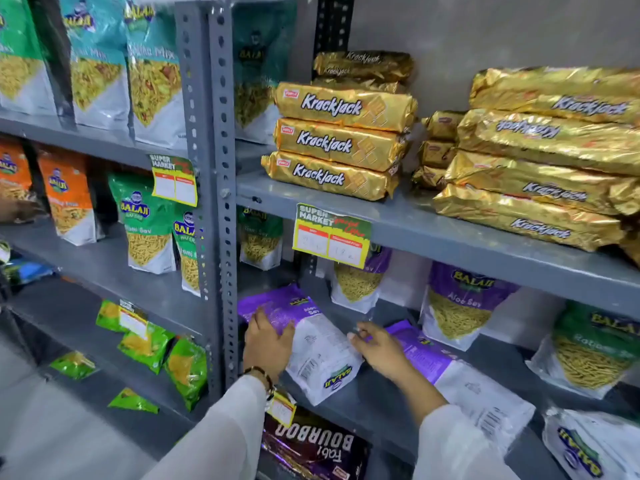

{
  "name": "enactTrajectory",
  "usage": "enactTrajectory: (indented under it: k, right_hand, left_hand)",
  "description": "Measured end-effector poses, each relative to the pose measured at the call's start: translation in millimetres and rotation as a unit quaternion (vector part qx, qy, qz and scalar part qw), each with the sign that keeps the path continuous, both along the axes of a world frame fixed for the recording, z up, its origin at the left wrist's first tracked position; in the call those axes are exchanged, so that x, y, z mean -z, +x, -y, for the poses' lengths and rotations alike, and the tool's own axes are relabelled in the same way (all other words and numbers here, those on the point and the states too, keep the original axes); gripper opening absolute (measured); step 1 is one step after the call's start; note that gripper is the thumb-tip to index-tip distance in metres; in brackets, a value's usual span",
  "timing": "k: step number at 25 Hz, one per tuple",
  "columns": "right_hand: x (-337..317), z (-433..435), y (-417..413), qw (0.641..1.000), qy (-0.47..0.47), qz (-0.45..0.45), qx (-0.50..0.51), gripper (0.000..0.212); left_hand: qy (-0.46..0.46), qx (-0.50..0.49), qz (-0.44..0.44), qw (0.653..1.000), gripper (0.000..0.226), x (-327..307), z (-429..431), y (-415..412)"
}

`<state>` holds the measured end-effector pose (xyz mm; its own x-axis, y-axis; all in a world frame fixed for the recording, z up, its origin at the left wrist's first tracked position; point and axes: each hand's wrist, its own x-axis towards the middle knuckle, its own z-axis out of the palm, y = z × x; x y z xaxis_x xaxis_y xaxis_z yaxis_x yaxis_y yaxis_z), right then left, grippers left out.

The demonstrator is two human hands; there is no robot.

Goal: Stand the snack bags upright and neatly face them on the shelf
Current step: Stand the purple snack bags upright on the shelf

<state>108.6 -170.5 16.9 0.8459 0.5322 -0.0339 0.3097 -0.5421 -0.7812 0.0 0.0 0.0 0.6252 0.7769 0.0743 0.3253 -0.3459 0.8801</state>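
We are at the lifting step: our left hand [268,341] lies flat, fingers spread, on the fallen purple-and-white foil snack bag [311,344] at lower centre, face down on the grey metal shelf [377,407] — our right hand [375,348], loosely apart, touches its edge. Next, we judge — tip it upright, label forward.

I count two purple bags [311,341] lying flat, two purple bags standing [460,306] behind them, three front Krackjack packs [339,142] stacked, and two yellow price tags [330,235]
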Motion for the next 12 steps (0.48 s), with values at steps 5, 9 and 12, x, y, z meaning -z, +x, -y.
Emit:
enactTrajectory:
  k: [5,9,12]
  right_hand:
    - [11,-30,29,0.984,-0.049,-0.171,0.002,0.051]
    - [17,-33,27,0.960,-0.048,-0.273,-0.020,0.041]
    - [24,-20,28,0.964,0.069,-0.255,-0.039,0.048]
  left_hand:
    - [-0.300,-0.115,0.022,0.947,0.069,27,-33,49]
    - [-0.221,-0.126,0.163,0.953,0.032,45,-53,66]
    - [-0.386,0.025,0.233,0.892,0.028,34,-51,62]
